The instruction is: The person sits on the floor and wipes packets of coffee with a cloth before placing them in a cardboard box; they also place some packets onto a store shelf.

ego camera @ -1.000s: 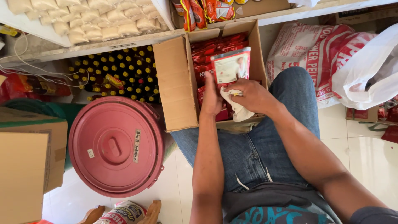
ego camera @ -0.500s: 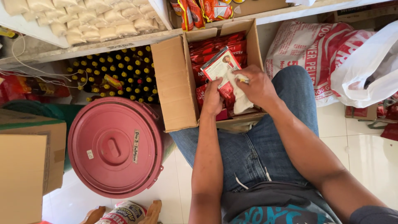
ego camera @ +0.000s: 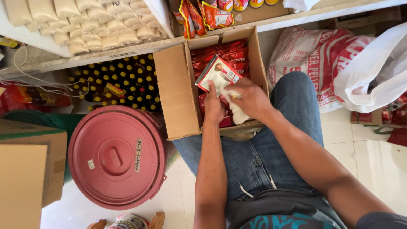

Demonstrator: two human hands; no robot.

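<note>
Packet [ego camera: 217,73] in red and white is standing tilted over the open cardboard box [ego camera: 178,91], its long axis running up-left from the hands. Right hand [ego camera: 251,98] is closing on its lower edge together with a white cloth [ego camera: 237,111]; left hand [ego camera: 213,108] is resting just below, and its grip I cannot tell.

A round pink bucket lid [ego camera: 116,157] lies left of yellow-capped dark bottles [ego camera: 114,82], with a white plastic bag [ego camera: 373,72] far right.
</note>
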